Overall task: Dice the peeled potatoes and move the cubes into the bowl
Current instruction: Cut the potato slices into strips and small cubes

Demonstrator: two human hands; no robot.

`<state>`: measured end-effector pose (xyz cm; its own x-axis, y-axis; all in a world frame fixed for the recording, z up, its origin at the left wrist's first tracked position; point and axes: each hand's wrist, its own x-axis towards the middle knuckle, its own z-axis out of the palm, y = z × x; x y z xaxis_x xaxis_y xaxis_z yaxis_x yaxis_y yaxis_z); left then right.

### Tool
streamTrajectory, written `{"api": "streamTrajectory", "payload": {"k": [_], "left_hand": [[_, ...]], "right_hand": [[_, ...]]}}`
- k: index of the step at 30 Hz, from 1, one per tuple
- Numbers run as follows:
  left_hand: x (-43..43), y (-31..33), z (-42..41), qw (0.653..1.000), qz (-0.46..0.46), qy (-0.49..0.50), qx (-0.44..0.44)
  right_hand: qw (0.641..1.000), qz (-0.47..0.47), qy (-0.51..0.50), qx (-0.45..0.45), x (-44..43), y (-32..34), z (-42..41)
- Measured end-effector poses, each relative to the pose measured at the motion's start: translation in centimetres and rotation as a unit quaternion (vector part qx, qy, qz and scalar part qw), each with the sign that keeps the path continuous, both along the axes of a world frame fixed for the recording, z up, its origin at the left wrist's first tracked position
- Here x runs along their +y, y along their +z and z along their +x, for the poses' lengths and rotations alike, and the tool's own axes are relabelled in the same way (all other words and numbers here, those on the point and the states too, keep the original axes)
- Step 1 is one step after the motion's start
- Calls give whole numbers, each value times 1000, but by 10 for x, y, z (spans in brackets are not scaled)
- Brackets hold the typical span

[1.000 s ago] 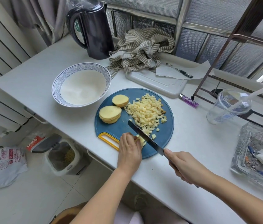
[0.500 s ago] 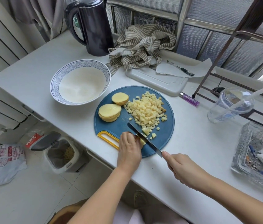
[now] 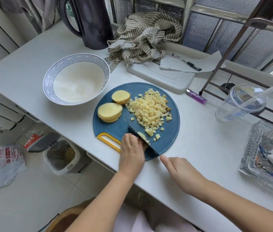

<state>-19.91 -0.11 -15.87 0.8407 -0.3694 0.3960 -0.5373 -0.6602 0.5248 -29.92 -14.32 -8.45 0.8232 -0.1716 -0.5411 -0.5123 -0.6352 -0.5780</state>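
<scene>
Pinned potato piece (image 3: 145, 140) to blue cutting board (image 3: 169, 141) under curled fingers of left hand (image 3: 132, 153), gripped knife (image 3: 153, 149) in wrapped fingers of right hand (image 3: 181, 173), blade down across the piece, with diced cubes (image 3: 150, 109) heaped mid-board, sliced potato (image 3: 109, 112) at board's left, bowl (image 3: 48, 77) just beside on bench (image 3: 199, 148).

Both forearms reach forward, left hand (image 3: 132, 154) curled over a potato piece (image 3: 145, 142), right hand (image 3: 181, 171) gripping a knife (image 3: 152, 149), forefinger extended.

On the round blue cutting board (image 3: 171, 141), the left hand (image 3: 131, 154) pins a pale potato piece (image 3: 141, 134) against the dark knife (image 3: 133, 130), which the right hand (image 3: 181, 173) grips. A heap of diced potato cubes (image 3: 149, 109) lies beyond.
</scene>
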Motion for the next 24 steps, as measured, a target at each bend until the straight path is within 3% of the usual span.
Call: {"api": "streamTrajectory", "payload": {"k": [3,7,9,17,24], "left_hand": [[1,1,0,1000,-8,1,3],[1,2,-2,999,-18,3,30],[1,5,-1,999,-23,4,48],[6,14,1,990,-64,-2,125],[9,12,0,989,-78,-4,126]], "right_hand": [[999,28,-25,-14,-1,-1,1],[975,175,-138,4,-9,0,-4],[966,209,-148,21,-11,1,-4],[968,203,-147,12,-18,14,-1],[979,165,-124,7,-18,28,-2]]}}
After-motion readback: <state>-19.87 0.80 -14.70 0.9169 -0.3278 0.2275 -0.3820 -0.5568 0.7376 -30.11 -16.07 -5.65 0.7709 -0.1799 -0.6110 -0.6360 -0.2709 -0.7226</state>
